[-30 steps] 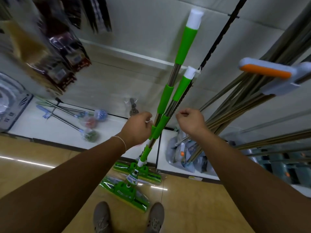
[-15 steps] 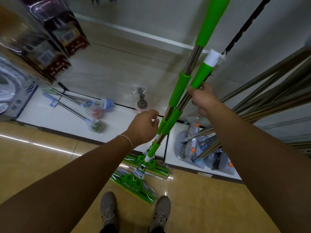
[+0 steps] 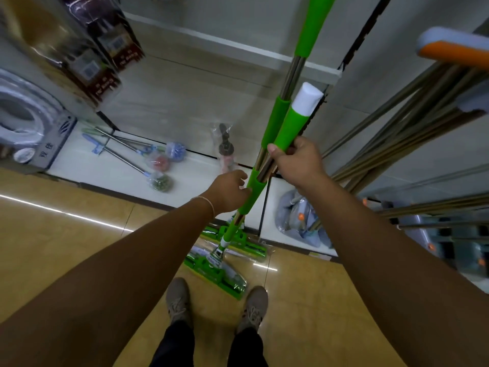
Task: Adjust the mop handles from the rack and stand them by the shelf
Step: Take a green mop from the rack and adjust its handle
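Mop handles, green, two: the longer handle [image 3: 312, 25] is cut off by the top edge; the shorter handle [image 3: 292, 123] ends in a white cap. Both stand side by side near the shelf base.

Mop heads [image 3: 215, 274], two, on the floor.

Right hand [image 3: 296, 161] grips the shorter handle.

Left hand [image 3: 229, 192] curled at the lower green sleeve; grip cannot be told.

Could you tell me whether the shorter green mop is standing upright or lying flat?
Upright, slightly leaning: the shorter green mop has its head on the floor, gripped by the right hand.
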Action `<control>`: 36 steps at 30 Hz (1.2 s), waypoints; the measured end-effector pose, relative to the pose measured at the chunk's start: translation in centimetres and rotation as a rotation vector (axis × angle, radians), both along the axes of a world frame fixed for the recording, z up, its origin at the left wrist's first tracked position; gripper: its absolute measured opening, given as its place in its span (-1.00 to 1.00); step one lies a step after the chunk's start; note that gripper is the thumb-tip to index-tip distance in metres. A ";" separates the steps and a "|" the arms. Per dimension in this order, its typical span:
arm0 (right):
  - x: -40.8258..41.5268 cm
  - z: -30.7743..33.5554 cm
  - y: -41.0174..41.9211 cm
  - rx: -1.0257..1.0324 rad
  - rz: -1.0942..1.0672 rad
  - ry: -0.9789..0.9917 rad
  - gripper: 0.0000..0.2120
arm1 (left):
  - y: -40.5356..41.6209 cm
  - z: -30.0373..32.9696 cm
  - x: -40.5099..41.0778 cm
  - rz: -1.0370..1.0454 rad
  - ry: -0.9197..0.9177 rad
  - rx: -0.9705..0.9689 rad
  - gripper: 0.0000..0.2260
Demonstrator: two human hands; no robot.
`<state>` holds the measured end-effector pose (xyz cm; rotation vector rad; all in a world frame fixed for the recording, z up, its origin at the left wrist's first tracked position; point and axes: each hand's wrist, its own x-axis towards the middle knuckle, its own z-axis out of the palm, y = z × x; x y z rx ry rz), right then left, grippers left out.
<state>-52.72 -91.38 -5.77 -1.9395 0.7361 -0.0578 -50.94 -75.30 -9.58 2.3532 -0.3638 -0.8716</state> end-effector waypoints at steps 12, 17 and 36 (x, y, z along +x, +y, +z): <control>-7.6 4.3 7.4 -0.059 0.070 -0.047 -0.81 | 4.5 2.3 -6.7 0.039 0.023 -0.245 -0.67; -11.8 5.7 11.6 -0.051 0.027 -0.077 -0.79 | 7.6 3.4 -8.9 -0.065 0.032 -0.300 -0.70; -28.1 14.0 16.5 0.009 -0.141 -0.233 -0.84 | 10.7 12.2 -17.3 -0.443 0.183 -0.389 -0.77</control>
